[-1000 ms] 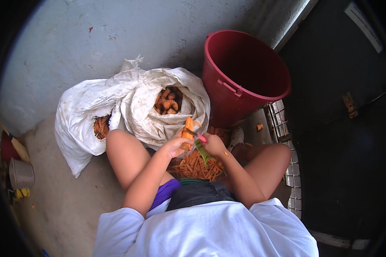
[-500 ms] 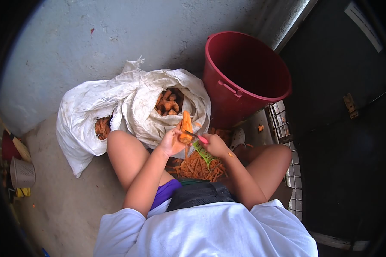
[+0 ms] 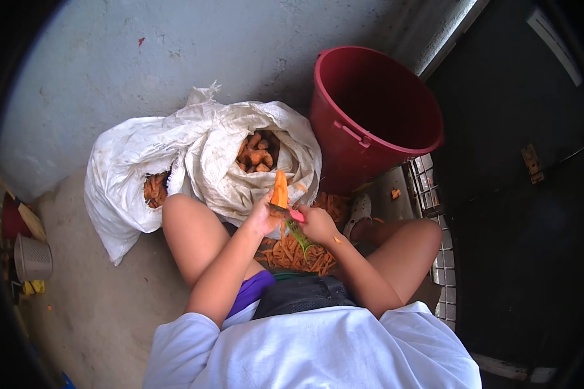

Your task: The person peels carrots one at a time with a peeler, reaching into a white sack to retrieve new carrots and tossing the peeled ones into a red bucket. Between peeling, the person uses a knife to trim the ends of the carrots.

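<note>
My left hand is wrapped round the lower part of a peeled orange carrot, which points up and away from me. In my right hand is a knife with a pink handle; its dark blade lies across the lower end of the carrot. A green slotted peeler is just below the knife, near my right hand; whether my fingers touch it I cannot tell. Orange peelings lie heaped between my legs under both hands.
Ahead, a white sack holds several unpeeled carrots; a second white sack at its left holds peelings. A large red bin stands ahead right. A grey basket is far left, a black door right.
The knife blade has moved down and left, nearer the fingers of my left hand. My right hand has shifted slightly left, and the green peeler has moved left with it.
</note>
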Demonstrator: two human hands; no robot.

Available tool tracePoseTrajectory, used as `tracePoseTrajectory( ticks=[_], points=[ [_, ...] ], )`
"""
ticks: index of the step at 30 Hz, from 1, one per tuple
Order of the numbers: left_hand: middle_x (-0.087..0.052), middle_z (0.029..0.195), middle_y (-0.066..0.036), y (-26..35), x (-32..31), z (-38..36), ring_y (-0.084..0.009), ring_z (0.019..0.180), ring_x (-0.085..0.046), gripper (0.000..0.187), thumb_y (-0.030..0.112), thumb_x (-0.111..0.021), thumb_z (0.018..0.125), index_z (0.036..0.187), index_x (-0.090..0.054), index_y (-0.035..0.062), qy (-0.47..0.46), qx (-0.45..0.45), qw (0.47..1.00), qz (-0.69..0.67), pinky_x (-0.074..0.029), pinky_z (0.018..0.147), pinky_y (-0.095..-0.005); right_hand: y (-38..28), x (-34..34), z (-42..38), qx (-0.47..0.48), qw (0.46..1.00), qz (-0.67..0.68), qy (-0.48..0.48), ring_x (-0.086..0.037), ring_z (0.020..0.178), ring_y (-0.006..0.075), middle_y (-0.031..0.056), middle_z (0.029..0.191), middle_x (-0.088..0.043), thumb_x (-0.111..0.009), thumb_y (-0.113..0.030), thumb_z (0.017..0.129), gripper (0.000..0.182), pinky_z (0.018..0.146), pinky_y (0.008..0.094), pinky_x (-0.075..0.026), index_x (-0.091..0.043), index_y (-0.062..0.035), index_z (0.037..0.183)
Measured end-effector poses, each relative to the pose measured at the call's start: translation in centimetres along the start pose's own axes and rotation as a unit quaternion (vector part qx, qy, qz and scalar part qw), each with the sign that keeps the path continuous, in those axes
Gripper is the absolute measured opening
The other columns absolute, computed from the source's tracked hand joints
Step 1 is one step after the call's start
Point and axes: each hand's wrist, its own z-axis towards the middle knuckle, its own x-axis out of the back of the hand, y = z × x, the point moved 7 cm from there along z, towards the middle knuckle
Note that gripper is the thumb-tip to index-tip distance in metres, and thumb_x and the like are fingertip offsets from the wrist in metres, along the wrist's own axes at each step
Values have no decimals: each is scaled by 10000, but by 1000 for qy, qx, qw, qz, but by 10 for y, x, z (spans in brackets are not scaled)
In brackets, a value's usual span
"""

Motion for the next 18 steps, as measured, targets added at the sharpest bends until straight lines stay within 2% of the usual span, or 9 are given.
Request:
tracePoseTrajectory(
  ticks=[5,11,14,16,18],
  points=[
    [-536,764,-84,2,-4,-1,-205,695,-538,315,322,-326,888,936,-488,56,-1,-4,1000,6,-457,655,-338,2,1,2,-5,1000,-10,4,-544,714,369,207,707,-557,-539,-152,682,157,629,440,-416,-528,-36,787],
    [-520,784,-71,3,-8,-5,-185,703,-512,318,327,-305,895,981,-468,68,34,-9,999,21,-442,634,-322,-2,7,0,-30,999,-32,0,-544,724,372,207,713,-560,-522,-151,685,151,643,442,-417,-529,-35,782],
    [-508,785,-60,2,-14,-9,-169,691,-491,324,338,-290,899,1005,-461,84,20,1,998,56,-418,610,-304,3,9,2,-51,998,-33,21,-546,732,373,208,732,-566,-509,-160,698,155,649,444,-421,-541,-39,791],
    [-511,799,-84,-12,-29,-19,-185,696,-500,342,336,-282,901,1027,-445,63,-5,55,996,76,-411,571,-289,18,10,5,-71,996,1,62,-550,734,371,210,743,-569,-499,-167,713,160,650,446,-423,-550,-42,799],
    [-500,812,-97,-31,-33,-21,-189,684,-488,349,328,-265,906,1059,-422,57,-26,81,993,78,-410,554,-277,42,14,13,-81,995,-33,55,-562,742,352,195,751,-579,-508,-158,706,161,659,431,-438,-557,-38,801]
  ],
)
